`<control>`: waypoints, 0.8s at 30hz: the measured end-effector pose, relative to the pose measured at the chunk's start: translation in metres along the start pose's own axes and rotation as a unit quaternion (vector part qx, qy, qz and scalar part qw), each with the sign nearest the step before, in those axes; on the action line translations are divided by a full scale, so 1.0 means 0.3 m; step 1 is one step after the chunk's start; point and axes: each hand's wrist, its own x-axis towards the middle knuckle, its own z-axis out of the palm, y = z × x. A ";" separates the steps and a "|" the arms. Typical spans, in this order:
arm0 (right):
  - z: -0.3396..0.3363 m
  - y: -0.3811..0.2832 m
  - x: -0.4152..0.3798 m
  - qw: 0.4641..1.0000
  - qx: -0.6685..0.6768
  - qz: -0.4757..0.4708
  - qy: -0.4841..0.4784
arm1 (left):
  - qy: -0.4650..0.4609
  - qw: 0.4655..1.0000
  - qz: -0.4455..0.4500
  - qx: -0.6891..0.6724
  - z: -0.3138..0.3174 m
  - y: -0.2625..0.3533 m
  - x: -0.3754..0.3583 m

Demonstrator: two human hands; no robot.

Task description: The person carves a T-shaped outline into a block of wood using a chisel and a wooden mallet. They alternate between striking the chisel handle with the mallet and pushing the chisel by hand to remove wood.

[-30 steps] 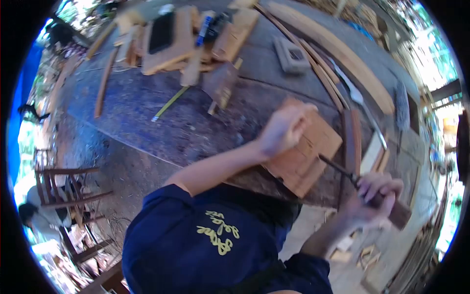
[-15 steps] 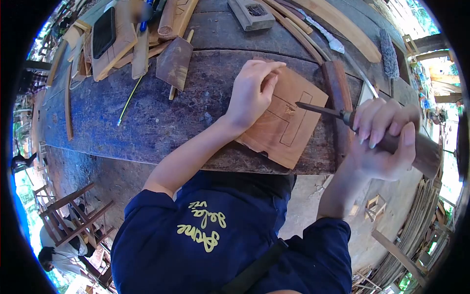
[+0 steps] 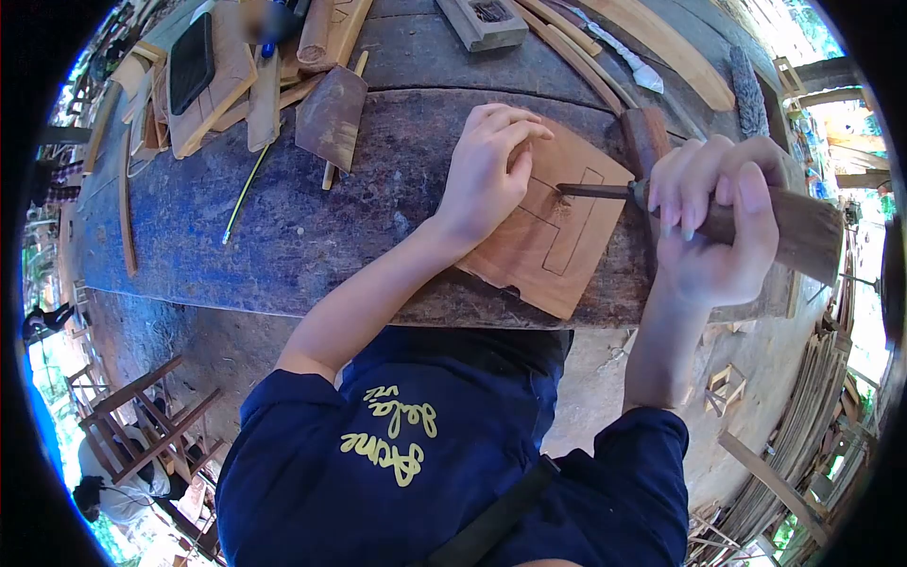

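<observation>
My right hand is wrapped around the thick dark wooden handle of a chisel. Its narrow metal blade points left, and the tip sits at the marked lines on a flat reddish-brown wooden board. Pencilled outlines, one a long narrow rectangle, cover the board's right part, with a small roughened spot by the blade tip. My left hand rests on the board's upper left side, fingers loosely bent and thumb apart from them. The board lies at the near edge of the workbench.
A dark wooden block lies behind the board. To the left are a trowel-shaped wooden piece, a yellow strip and a phone on wood pieces. A brush lies at far right. One person is at lower left.
My right hand has moved up and slightly left with the chisel. The blade now lies more level, its tip further left on the board. My left hand has hardly shifted.
</observation>
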 end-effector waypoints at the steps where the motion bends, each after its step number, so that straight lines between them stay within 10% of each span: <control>1: 0.002 0.000 0.000 1.000 -0.002 0.002 0.002 | -0.001 1.000 -0.003 -0.002 0.000 0.000 -0.001; 17: -0.055 0.010 -0.002 0.997 0.009 0.017 0.077 | 0.026 0.993 -0.039 0.108 0.044 -0.008 -0.011; 24: -0.099 0.006 -0.025 0.964 0.006 0.047 0.261 | 0.033 0.997 -0.062 0.045 0.036 -0.004 -0.006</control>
